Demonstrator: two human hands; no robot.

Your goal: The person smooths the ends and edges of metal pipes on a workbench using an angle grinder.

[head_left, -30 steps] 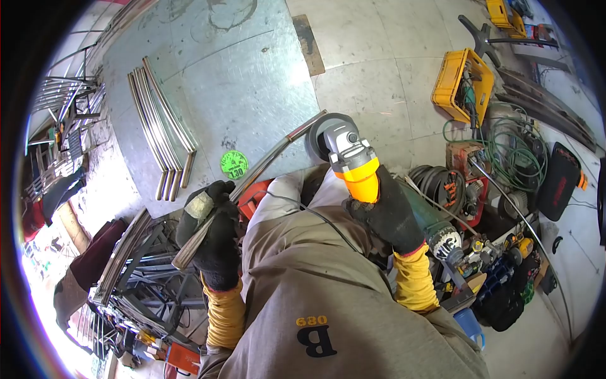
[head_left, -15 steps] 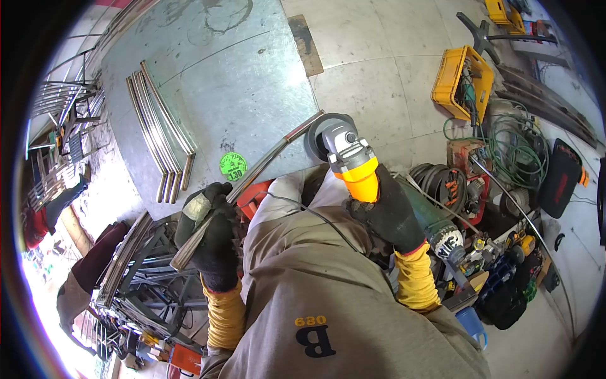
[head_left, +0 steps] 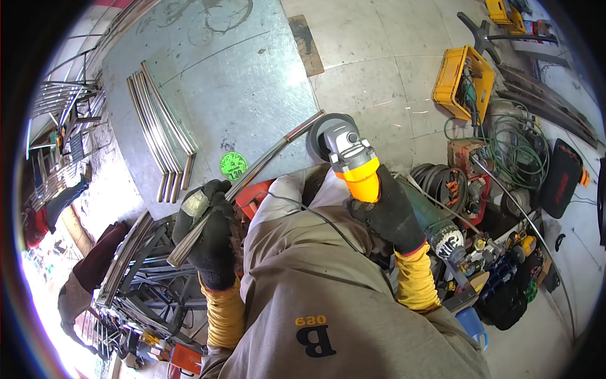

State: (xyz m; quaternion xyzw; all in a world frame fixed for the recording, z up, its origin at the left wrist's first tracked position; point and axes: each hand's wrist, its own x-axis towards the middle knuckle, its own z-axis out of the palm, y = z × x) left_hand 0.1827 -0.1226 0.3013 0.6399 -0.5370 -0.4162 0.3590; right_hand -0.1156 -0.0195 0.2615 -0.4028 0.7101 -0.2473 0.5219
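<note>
My left hand [head_left: 205, 230], in a dark work glove, is closed around a metal tube [head_left: 262, 162] that runs up and right over the table's edge. Gripped in my gloved right hand [head_left: 392, 215] is a yellow and grey angle grinder [head_left: 356, 165]. Its dark round disc [head_left: 326, 134] is at the tube's far end; whether they touch is hard to make out. A few sparks show to the right of the disc. The grinder's cable crosses my lap.
Several bent metal tubes [head_left: 158, 129] lie on the metal table [head_left: 208, 82], near a green round sticker [head_left: 233, 165]. On the right are a yellow crate [head_left: 449, 95], coiled green hose [head_left: 521, 148], a gas cylinder [head_left: 435, 218] and tools. A rack of metal tubes [head_left: 126, 256] stands left.
Sparks now appear on the right over the floor. The tube and my left hand have shifted slightly left; the grinder's disc end has moved a little to the right.
</note>
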